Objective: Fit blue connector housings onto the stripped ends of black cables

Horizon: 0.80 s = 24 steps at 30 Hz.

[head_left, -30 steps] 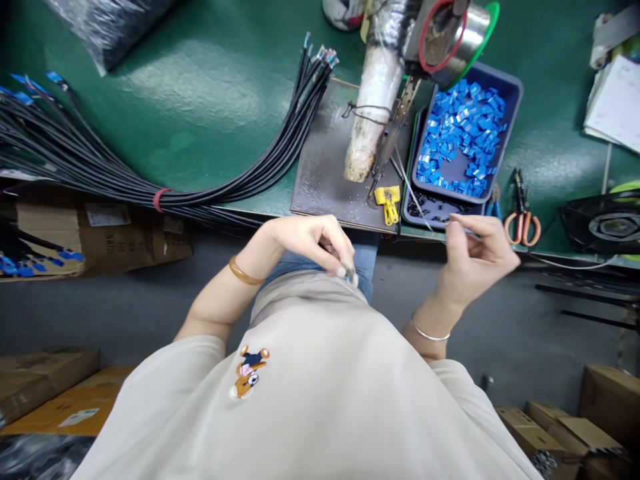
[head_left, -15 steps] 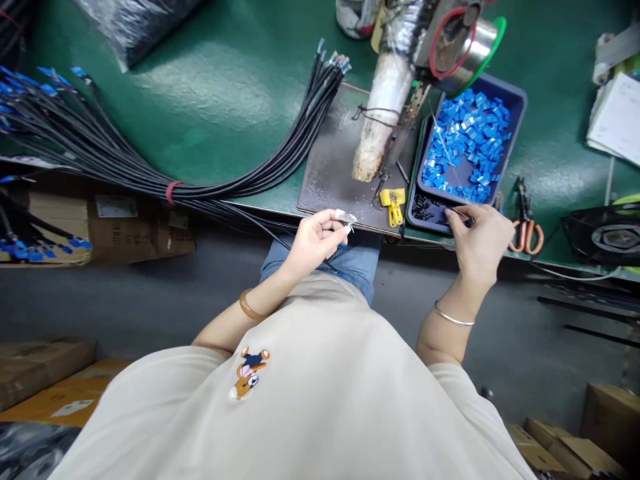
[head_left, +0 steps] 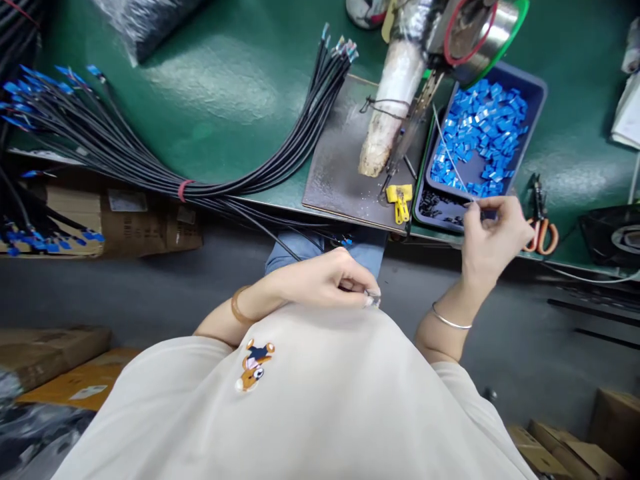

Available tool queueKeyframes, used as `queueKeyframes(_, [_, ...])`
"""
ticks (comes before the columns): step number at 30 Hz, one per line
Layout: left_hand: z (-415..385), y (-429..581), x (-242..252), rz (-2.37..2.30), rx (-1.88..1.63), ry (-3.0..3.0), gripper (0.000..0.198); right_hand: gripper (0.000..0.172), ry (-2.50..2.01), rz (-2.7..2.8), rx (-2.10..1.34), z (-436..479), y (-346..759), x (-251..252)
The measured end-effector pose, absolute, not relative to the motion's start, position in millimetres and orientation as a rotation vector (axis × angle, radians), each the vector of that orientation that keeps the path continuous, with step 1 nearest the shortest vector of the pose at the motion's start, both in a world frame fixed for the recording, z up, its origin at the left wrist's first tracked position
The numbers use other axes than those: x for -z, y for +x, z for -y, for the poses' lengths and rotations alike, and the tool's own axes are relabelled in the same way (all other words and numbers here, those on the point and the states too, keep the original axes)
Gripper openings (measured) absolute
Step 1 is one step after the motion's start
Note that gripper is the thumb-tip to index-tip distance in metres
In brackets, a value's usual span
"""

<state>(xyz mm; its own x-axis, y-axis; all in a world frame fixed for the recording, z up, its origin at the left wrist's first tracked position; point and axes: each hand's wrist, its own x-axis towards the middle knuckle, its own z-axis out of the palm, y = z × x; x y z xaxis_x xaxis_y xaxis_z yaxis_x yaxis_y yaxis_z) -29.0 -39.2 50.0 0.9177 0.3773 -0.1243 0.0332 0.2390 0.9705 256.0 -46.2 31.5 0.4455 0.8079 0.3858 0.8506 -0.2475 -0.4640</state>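
Note:
My left hand (head_left: pixel 333 279) is closed in front of the shirt, its fingertips pinched together. Something small and pale shows at the tips, too small to name. My right hand (head_left: pixel 495 237) pinches a thin silvery solder wire (head_left: pixel 451 155) that runs down from the spool (head_left: pixel 500 43) with a green rim. Below the wire stands a grey-blue tray (head_left: pixel 537 110) of small blue connectors (head_left: pixel 493 127). Nearer the table edge, a second tray (head_left: pixel 425 212) holds small black pieces, just left of my right hand.
Bundled black cables (head_left: pixel 250 183) lie across the green table (head_left: pixel 225 93). A tape-wrapped tube (head_left: pixel 393 100) overhangs a brown board (head_left: pixel 333 167) with a yellow clip-like piece (head_left: pixel 400 202). Orange-handled cutters (head_left: pixel 540 230) and a black fan (head_left: pixel 613 230) are at right. Cardboard boxes (head_left: pixel 145 220) stand beneath.
My left hand has come down and right, from the table edge to in front of the shirt. My right hand has shifted slightly right, with the wire drawn straighter. The view has moved a little.

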Motion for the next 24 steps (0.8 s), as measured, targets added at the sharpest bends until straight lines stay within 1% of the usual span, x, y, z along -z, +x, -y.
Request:
queueKeyframes(2, [34.0, -31.9, -46.5, -0.475, -0.269, 1.161, 0.014, 0.007, -1.819, 1.255, -0.055, 52.9, 239.5, -42.0])
queueKeyframes(4, [26.2, -28.3, -32.4, -0.677, -0.503, 0.985, 0.019, 0.006, -1.649, 1.191, -0.199, 59.5, 220.2, -50.6])
queueKeyframes(7, [17.5, -15.4, -10.4, -0.809, -0.734, 0.888, 0.019, 0.011, -1.579, 1.197, -0.488, 66.3, 192.4, -51.2])
queueKeyframes(10, [15.7, -3.1, -4.9, -0.823, -0.863, 0.92, 0.019, 0.013, -1.578, 1.222, -0.694, 67.0, 170.7, -38.5])
queueKeyframes(12, [16.1, 1.8, -7.8, -0.813, -0.912, 0.957, 0.018, 0.011, -1.566, 1.233, -0.706, 65.0, 160.7, -29.1])
queueKeyframes(15, [15.9, 5.2, -11.0, -0.799, -0.969, 1.011, 0.016, 0.014, -1.542, 1.26, -0.694, 61.9, 152.0, -21.2])
queueKeyframes(19, [14.9, 6.7, -7.5, -0.795, -1.029, 1.092, 0.015, 0.017, -1.562, 1.24, -0.768, 62.1, 149.1, -20.1])
queueKeyframes(24, [16.3, 7.1, -2.8, -0.805, -1.044, 1.16, 0.013, 0.017, -1.56, 1.201, -0.793, 63.6, 149.2, -19.1])
